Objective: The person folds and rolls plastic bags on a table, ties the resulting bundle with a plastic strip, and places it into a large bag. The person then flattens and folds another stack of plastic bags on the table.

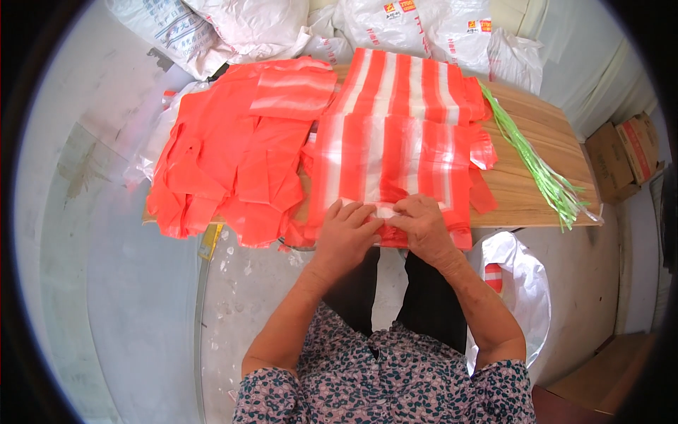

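Observation:
A stack of red-and-white striped plastic bags (393, 152) lies at the table's near edge. My left hand (347, 237) is closed on the near end of the top bag, its fingers curled over the plastic. Just beside it, my right hand (424, 225) pinches the same end, thumb and fingers together. Between the two hands a pale strip of the bag bunches up. Further back, more striped bags (402, 81) overlap this stack. To the left sits a loose heap of plain red plastic bags (233, 152), crumpled and partly spread over the edge.
A bundle of green plastic strips (533, 159) lies along the right of the wooden table (540, 127). Full white sacks (381, 28) stand behind it. A white bag (522, 290) with striped bags inside is on the floor at right, and cardboard boxes (614, 155) stand beyond.

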### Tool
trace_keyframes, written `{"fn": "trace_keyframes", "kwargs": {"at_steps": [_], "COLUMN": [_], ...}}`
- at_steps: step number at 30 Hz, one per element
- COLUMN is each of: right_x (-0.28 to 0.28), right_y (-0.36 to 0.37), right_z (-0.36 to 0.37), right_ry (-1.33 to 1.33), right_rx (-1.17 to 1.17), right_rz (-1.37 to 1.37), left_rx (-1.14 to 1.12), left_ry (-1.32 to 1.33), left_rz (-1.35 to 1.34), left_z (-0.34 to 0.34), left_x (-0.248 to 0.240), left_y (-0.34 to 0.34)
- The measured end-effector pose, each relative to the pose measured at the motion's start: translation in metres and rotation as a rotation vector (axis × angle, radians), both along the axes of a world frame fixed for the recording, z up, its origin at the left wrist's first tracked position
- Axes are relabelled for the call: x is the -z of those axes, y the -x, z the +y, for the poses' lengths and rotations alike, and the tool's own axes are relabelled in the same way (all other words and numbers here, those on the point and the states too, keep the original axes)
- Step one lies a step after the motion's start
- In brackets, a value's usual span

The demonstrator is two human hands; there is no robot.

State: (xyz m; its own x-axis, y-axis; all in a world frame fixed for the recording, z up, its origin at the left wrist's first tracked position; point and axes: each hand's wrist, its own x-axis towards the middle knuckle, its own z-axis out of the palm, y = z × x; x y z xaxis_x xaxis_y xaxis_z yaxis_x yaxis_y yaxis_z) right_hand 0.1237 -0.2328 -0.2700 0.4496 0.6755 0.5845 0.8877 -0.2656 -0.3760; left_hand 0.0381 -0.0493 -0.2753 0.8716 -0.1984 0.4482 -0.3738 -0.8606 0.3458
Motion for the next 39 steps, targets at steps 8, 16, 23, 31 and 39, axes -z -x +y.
{"fn": "trace_keyframes", "kwargs": {"at_steps": [8, 16, 23, 31, 39], "right_x": [0.004, -0.004, -0.007, -0.013, 0.001], "right_y": [-0.031, -0.054, -0.038, 0.002, 0.018], "right_z": [0.018, 0.026, 0.021, 0.005, 0.003], "right_ry": [-0.117, 0.124, 0.021, -0.007, -0.070], "right_rx": [0.262, 0.229, 0.178, 0.128, 0.131], "right_rz": [0.116, 0.257, 0.155, 0.075, -0.074], "left_rx": [-0.013, -0.008, 0.016, -0.001, -0.015], "left_ry": [-0.055, -0.052, -0.091, -0.078, 0.165], "left_rz": [-0.037, -0.043, -0.001, -0.082, -0.133], "left_z": [-0.004, -0.006, -0.009, -0.010, -0.009], "left_x": [0.003, -0.001, -0.003, 0.007, 0.016], "left_y": [0.002, 0.002, 0.002, -0.001, 0.001]}}
